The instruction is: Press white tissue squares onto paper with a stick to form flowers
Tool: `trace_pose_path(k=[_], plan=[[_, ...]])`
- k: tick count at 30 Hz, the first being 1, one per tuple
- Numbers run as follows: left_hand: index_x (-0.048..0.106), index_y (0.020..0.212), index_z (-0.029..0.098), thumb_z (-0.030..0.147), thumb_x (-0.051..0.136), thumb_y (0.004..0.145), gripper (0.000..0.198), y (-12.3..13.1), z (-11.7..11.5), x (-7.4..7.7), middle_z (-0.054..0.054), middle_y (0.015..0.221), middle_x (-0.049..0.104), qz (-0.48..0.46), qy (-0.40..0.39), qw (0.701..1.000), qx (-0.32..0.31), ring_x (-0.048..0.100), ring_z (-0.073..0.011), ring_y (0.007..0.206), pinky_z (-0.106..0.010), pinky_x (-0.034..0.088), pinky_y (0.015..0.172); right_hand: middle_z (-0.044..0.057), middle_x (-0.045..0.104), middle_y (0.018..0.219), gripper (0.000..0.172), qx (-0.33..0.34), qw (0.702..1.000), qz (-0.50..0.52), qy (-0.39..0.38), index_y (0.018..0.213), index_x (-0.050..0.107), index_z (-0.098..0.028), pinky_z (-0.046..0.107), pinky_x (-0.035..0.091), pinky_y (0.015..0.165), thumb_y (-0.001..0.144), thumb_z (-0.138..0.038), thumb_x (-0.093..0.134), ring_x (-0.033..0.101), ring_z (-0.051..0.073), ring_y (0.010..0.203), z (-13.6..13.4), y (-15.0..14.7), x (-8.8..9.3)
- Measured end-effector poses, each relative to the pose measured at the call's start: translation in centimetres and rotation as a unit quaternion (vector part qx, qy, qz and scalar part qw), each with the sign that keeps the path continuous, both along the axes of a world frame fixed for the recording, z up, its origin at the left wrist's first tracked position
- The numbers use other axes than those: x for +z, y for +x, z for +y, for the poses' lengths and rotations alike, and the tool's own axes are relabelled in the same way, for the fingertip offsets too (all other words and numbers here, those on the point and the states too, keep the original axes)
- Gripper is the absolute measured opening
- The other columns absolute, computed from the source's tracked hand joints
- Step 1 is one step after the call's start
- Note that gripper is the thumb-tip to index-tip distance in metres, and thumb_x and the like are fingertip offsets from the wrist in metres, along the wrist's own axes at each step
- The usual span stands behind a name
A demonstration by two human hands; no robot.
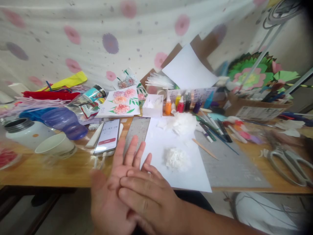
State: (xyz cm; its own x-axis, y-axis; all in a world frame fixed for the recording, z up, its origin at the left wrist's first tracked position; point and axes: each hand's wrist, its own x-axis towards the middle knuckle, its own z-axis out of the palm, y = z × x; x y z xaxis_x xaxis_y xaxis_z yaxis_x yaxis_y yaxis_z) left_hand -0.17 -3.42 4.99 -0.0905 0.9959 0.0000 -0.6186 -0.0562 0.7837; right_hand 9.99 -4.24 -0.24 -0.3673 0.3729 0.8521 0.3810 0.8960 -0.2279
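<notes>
My left hand (112,189) is held palm up in front of the table edge, fingers stretched out and holding nothing. My right hand (149,195) lies across its palm, fingers flat and pressed on it. Just beyond them a white sheet of paper (158,143) lies on the table with a small crumpled white tissue flower (176,159) on it. More white tissue (182,123) is piled at the sheet's far end. A phone (107,136) with a lit timer screen lies left of the sheet.
Small paint bottles (181,104), pens (212,129) and a wooden stick (204,149) lie behind and right of the sheet. Scissors (288,161) rest at the right. A paper cup (55,145), white jar (23,130), purple bottle (65,120) and flower paintings (121,101) crowd the left.
</notes>
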Motion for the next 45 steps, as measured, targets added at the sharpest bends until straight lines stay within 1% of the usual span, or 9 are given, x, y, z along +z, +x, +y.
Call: trace_pose_path(k=[7,13,16,22,26,31,36,40,45], plan=[[0.047,0.132,0.035,0.056,0.027,0.095,0.047,1.3,0.6,-2.5,-0.006,0.134,0.056,0.183,0.110,0.970,-0.116,0.049,-0.0277,0.127,-0.052,0.043,0.103,0.008,0.071,0.099,0.030,-0.001,0.993,0.089,-0.076,0.116,0.057,-0.016,0.026,0.055,0.082,0.087,-0.009,0.052,0.065,0.014,0.093,1.7,6.2,1.8],[0.061,0.113,0.024,0.021,0.057,0.084,0.030,2.5,2.6,-3.8,-0.009,0.129,0.053,0.665,0.349,0.650,-0.116,0.037,-0.0324,0.130,-0.061,0.026,0.109,0.005,0.065,0.094,0.018,-0.319,0.913,0.150,-0.204,0.084,0.065,-0.024,0.037,0.050,0.083,0.083,-0.012,0.050,0.062,0.020,0.094,3.2,18.0,0.5],[0.061,0.113,0.020,0.021,0.056,0.084,0.030,3.3,3.3,-4.1,-0.011,0.131,0.050,0.716,0.354,0.592,-0.107,0.036,-0.0334,0.129,-0.063,0.027,0.108,0.008,0.065,0.097,0.022,-0.371,0.900,-0.003,-0.227,0.086,0.067,-0.021,0.044,0.048,0.087,0.078,-0.014,0.047,0.062,0.025,0.097,3.2,22.2,-0.5],[0.056,0.117,0.021,0.019,0.056,0.084,0.033,2.9,3.8,-5.1,-0.010,0.130,0.048,0.698,0.373,0.603,-0.099,0.039,-0.0298,0.127,-0.051,0.038,0.104,0.006,0.069,0.092,0.017,-0.382,0.881,-0.089,-0.266,0.079,0.065,-0.021,0.037,0.053,0.080,0.078,-0.017,0.049,0.067,0.023,0.089,1.3,24.6,-0.6],[0.054,0.115,0.021,0.016,0.057,0.084,0.031,2.2,3.0,-4.8,-0.009,0.114,0.056,0.623,0.344,0.701,-0.043,0.054,-0.0217,0.107,-0.037,0.048,0.090,0.003,0.073,0.086,0.017,-0.385,0.887,-0.060,-0.247,0.099,0.065,-0.023,0.027,0.055,0.062,0.085,-0.028,0.057,0.069,0.017,0.071,0.9,21.0,1.0],[0.055,0.108,0.022,0.030,0.066,0.082,0.029,2.0,1.5,-4.0,0.000,0.086,0.064,0.451,0.163,0.860,-0.174,0.061,-0.0143,0.076,-0.027,0.051,0.070,0.006,0.072,0.101,0.033,-0.129,0.977,-0.086,-0.148,0.116,0.058,-0.023,0.031,0.055,0.082,0.085,-0.016,0.060,0.068,0.017,0.089,1.6,11.6,3.0],[0.057,0.096,0.020,0.036,0.066,0.083,0.022,-0.2,1.1,-4.2,0.000,0.085,0.063,0.276,0.002,0.950,-0.144,0.062,-0.0142,0.080,-0.024,0.051,0.068,0.012,0.052,0.140,0.065,0.035,0.968,-0.133,-0.209,0.145,0.031,-0.016,0.039,0.051,0.094,0.083,-0.005,0.048,0.057,0.021,0.116,1.5,6.0,4.1],[0.060,0.093,0.020,0.029,0.064,0.084,0.013,-2.5,1.8,-4.9,-0.001,0.083,0.064,0.438,0.049,0.896,-0.050,0.061,-0.0145,0.076,-0.026,0.050,0.070,0.009,0.049,0.142,0.062,-0.037,0.977,-0.034,-0.208,0.144,0.034,-0.029,0.040,0.053,0.090,0.087,-0.013,0.051,0.063,0.020,0.103,2.0,8.4,3.6],[0.062,0.101,0.020,0.013,0.049,0.088,0.020,-2.6,3.5,-5.5,-0.005,0.095,0.066,0.692,0.256,0.675,0.005,0.062,-0.0186,0.086,-0.033,0.051,0.077,0.006,0.062,0.113,0.030,-0.271,0.932,0.096,-0.220,0.115,0.062,-0.028,0.036,0.054,0.073,0.085,-0.021,0.059,0.062,0.016,0.077,2.6,14.3,1.1]])
